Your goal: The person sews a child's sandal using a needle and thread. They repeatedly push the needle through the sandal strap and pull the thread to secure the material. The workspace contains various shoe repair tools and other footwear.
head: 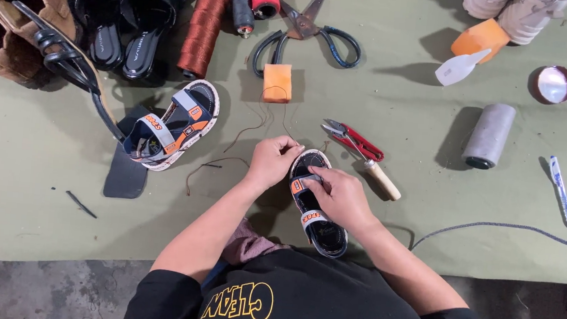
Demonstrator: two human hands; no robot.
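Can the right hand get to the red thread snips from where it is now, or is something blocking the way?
Probably yes. The red thread snips lie on the mat just beyond the right hand, with nothing between them. That hand is pressed on the small sandal, though, so it would have to let go first.

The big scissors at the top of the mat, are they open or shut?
Open. The scissors lie flat on the green mat with their blades spread apart in a V and the two dark handle loops set wide.

At frame centre a small fabric-strapped sandal with a rubbery sole (pixel 318 210) lies on matt olive cloth (pixel 35 186), beside glossy red-handled metal snips (pixel 353 140).
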